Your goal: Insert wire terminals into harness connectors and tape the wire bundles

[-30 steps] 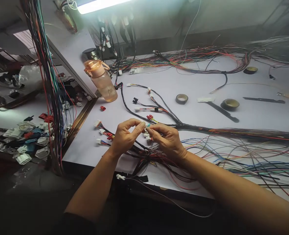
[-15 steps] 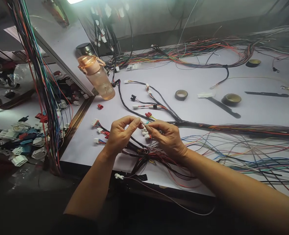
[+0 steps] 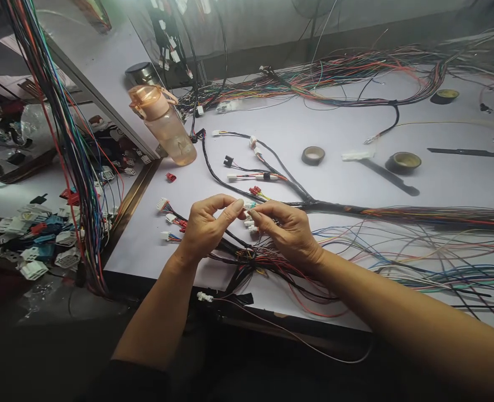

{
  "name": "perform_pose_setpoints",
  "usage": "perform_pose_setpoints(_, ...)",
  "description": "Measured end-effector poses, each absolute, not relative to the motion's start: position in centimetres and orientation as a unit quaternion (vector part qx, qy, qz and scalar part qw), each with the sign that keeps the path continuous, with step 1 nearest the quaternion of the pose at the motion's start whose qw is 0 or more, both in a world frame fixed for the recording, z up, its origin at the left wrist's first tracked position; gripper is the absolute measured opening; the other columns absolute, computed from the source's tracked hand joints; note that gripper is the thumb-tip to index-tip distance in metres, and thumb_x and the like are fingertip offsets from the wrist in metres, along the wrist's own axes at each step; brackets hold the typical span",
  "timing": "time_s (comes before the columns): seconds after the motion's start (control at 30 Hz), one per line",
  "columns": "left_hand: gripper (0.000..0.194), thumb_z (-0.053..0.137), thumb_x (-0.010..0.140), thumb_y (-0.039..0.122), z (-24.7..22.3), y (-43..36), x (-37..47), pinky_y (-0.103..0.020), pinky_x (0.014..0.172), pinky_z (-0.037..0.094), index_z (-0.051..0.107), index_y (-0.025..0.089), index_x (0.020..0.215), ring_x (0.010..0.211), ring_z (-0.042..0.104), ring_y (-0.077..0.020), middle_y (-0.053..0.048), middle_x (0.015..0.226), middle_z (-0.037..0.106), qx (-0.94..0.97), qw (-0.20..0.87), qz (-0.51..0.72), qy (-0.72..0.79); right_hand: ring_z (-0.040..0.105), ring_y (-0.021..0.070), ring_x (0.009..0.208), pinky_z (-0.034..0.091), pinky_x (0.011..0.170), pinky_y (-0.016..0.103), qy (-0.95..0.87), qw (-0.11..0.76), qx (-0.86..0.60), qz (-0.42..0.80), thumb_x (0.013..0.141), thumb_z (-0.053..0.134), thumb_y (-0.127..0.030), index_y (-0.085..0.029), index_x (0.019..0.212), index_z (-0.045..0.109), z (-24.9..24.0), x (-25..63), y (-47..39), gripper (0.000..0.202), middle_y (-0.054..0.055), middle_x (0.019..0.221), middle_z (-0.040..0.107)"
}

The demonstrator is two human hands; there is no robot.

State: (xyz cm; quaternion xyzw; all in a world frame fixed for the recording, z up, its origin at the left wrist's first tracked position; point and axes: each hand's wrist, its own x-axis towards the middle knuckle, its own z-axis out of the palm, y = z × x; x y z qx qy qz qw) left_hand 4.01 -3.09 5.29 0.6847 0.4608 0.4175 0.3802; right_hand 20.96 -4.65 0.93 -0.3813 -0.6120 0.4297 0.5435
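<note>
My left hand (image 3: pixel 208 226) and my right hand (image 3: pixel 287 228) meet fingertip to fingertip over the table, both closed in a pinch. Between them is a short bit of thin wire (image 3: pixel 247 210), mostly hidden by the fingers. Just behind and below the fingertips sit small white connectors (image 3: pixel 252 226) and a red connector (image 3: pixel 255 190). A bundled wire harness (image 3: pixel 247 255) lies under my hands, its branches ending in connectors to the left. Behind runs a black-taped harness (image 3: pixel 334 208). A white connector (image 3: pixel 205 297) on a thin wire lies at the table's front edge.
An orange bottle (image 3: pixel 163 125) stands at the back left. Tape rolls (image 3: pixel 312 156) and dark flat blades (image 3: pixel 466 152) lie to the right. Loose wires (image 3: pixel 439 273) spread right of my hands. At left, a wire bundle (image 3: pixel 58 128) hangs beside piled connectors (image 3: pixel 33 240).
My fingertips have drawn slightly closer together, and less of the thin wire shows between them. The view has shifted a little; the things on the table lie as before.
</note>
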Motion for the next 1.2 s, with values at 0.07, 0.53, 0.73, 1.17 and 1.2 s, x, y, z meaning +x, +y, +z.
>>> perform_pose_setpoints(0.07, 0.021, 0.062, 0.087, 0.032, 5.3, -3.1, 3.9, -0.028, 0.077, 0.049, 0.069, 0.018, 0.073, 0.074, 0.063, -0.0145, -0.002, 0.073, 0.069, 0.684, 0.389, 0.418, 0.455, 0.055, 0.0087, 0.062, 0.046, 0.059, 0.024, -0.619, 0.551, -0.378, 0.412, 0.088, 0.062, -0.030, -0.017, 0.088, 0.071, 0.9, 21.0, -4.6, 0.015, 0.000, 0.073, 0.063)
perform_pose_setpoints(0.53, 0.017, 0.064, 0.085, 0.032, 5.5, -3.1, 3.5, -0.033, 0.081, 0.052, 0.073, 0.018, 0.082, 0.080, 0.067, -0.0183, -0.005, 0.080, 0.073, 0.679, 0.395, 0.423, 0.451, 0.056, 0.0088, 0.059, 0.048, 0.056, 0.023, -0.589, 0.550, -0.387, 0.448, 0.087, 0.063, -0.034, -0.017, 0.088, 0.071, 0.9, 20.9, -4.6, 0.019, -0.001, 0.071, 0.063)
perform_pose_setpoints(0.73, 0.019, 0.070, 0.080, 0.025, 5.6, -3.1, 3.2, -0.032, 0.081, 0.051, 0.074, 0.020, 0.099, 0.086, 0.066, -0.0183, -0.006, 0.090, 0.073, 0.717, 0.351, 0.417, 0.434, 0.055, 0.0071, 0.054, 0.048, 0.052, 0.021, -0.559, 0.541, -0.369, 0.509, 0.087, 0.062, -0.037, -0.015, 0.085, 0.069, 1.0, 21.0, -4.7, 0.023, -0.002, 0.066, 0.060)
perform_pose_setpoints(1.17, 0.015, 0.072, 0.078, 0.022, 5.5, -2.7, 2.8, -0.037, 0.083, 0.047, 0.075, 0.024, 0.092, 0.077, 0.063, -0.0176, -0.003, 0.081, 0.073, 0.777, 0.270, 0.402, 0.402, 0.057, 0.0082, 0.054, 0.049, 0.054, 0.022, -0.556, 0.517, -0.360, 0.543, 0.088, 0.061, -0.041, -0.015, 0.080, 0.066, 1.0, 21.1, -4.7, 0.027, -0.002, 0.064, 0.058)
perform_pose_setpoints(1.2, 0.015, 0.072, 0.077, 0.022, 5.5, -2.6, 2.8, -0.037, 0.083, 0.046, 0.076, 0.024, 0.092, 0.076, 0.063, -0.0175, -0.003, 0.079, 0.072, 0.781, 0.263, 0.401, 0.400, 0.057, 0.0083, 0.055, 0.049, 0.054, 0.023, -0.555, 0.516, -0.359, 0.545, 0.088, 0.061, -0.041, -0.015, 0.081, 0.066, 1.0, 21.2, -4.7, 0.027, -0.002, 0.065, 0.059)
